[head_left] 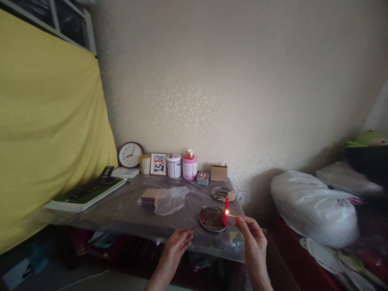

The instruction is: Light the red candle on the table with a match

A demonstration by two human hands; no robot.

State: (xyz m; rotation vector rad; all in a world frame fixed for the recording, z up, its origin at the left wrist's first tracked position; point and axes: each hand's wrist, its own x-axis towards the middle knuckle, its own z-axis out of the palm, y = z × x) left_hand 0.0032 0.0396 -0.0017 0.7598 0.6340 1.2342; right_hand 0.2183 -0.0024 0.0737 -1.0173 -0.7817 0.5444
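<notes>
My right hand (251,238) pinches a burning match (232,216) between thumb and fingers, its stick pointing left. The flame shows against the side of a red candle (227,203), below its top; whether it touches the wax I cannot tell. That candle stands upright at the right side of a round metal dish (213,230) with dark, grainy contents. Left of the dish, near the table's front edge, my left hand (176,247) is closed on a small, thin brown matchbox (191,230), mostly hidden by the fingers.
Behind the candle lies a second dish (216,189) with matchsticks. A stack of small boxes (148,197) sits in a clear plastic bag (172,201). Tins (174,166), a picture frame (158,164), a clock (131,154) and a small carton (218,173) line the wall.
</notes>
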